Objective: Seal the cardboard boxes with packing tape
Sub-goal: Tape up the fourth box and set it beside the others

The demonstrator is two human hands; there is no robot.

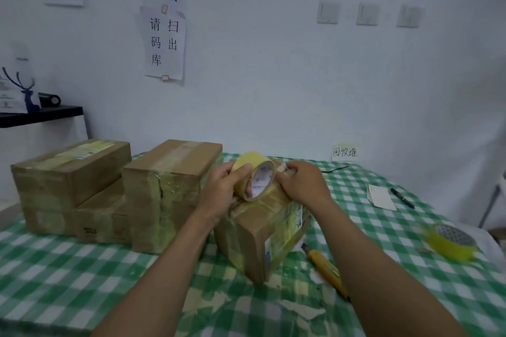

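A small cardboard box (257, 235) stands in the middle of the green checked table, its top and sides covered with yellowish tape. Just above its top, my left hand (224, 189) grips a roll of yellow packing tape (253, 172) held on edge, with fingers through the core. My right hand (302, 182) is right beside the roll and pinches the loose tape end at the box's far top edge. Three taped cardboard boxes stand to the left: a tall one (167, 194), a flat one (71, 169) stacked on a lower one (76, 221).
A yellow utility knife (325, 268) lies right of the small box. A second tape roll (451, 242) sits at the right table edge. A black pen (402, 198) and a paper slip (380, 196) lie farther back. Torn tape scraps (301, 309) litter the near tablecloth.
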